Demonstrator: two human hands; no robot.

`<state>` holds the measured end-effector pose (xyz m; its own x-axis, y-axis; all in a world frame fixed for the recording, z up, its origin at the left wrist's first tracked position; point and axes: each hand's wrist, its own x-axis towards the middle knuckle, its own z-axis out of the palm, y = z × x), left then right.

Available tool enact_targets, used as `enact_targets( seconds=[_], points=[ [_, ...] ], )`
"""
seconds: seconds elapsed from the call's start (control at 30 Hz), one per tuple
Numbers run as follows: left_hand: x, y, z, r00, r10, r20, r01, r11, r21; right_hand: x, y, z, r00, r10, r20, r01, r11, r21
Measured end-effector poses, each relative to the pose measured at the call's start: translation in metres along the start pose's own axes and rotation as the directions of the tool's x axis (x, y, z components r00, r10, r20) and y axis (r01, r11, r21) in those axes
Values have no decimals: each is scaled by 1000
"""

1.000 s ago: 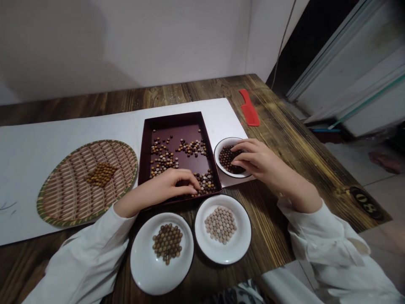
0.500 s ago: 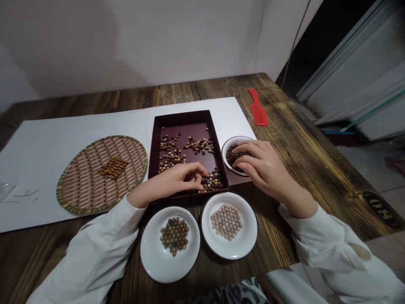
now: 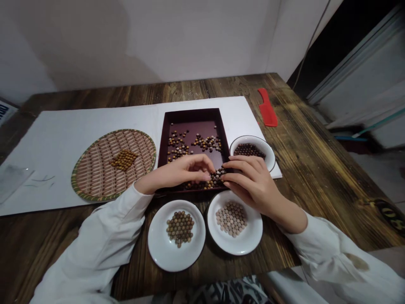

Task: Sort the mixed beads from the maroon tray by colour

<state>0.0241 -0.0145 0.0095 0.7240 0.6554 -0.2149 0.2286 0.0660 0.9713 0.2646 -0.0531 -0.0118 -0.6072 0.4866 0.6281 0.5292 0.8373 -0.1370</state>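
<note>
Loose mixed beads [image 3: 207,143] in dark brown, yellow and pale tones lie in a dark red shallow box [image 3: 190,117]. My left hand [image 3: 191,169] reaches over its front wall, with curled fingertips and thumb close together at the beads. Whether a bead is between them is too small to tell. My right hand [image 3: 255,181] is over the box's front right corner, its fingers stretched out and slightly apart, tips at the same bead pile; its thumb is partly hidden. Dark brown beads [image 3: 248,150] fill part of a white bowl [image 3: 270,157] behind this hand.
Toward me stand a white plate [image 3: 157,252] of olive-brown beads [image 3: 180,228] and another white dish [image 3: 255,236] of pale beads [image 3: 231,218]. Yellow-brown beads [image 3: 124,160] lie on a round woven mat [image 3: 95,169] at left. A red comb [image 3: 267,110] lies at the back right.
My right hand has moved left from the bowl of dark beads to the box's front right corner. My left hand stays at the beads there. The view has shifted slightly.
</note>
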Motion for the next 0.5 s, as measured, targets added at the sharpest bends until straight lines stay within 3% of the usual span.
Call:
enact_targets(
  seconds=[0.17,0.3,0.5],
  points=[
    [1,-1,-4,1000,-5,-11,5,999,-36,4,-9,9,994,109,-26,-107,992,67],
    [0,-4,-6,998,-28,-53,27,999,-19,10,-11,15,983,184,25,-186,974,127],
    [0,-1,-4,996,-65,-69,64,998,-20,17,-14,23,948,298,110,-305,951,55]
  ],
)
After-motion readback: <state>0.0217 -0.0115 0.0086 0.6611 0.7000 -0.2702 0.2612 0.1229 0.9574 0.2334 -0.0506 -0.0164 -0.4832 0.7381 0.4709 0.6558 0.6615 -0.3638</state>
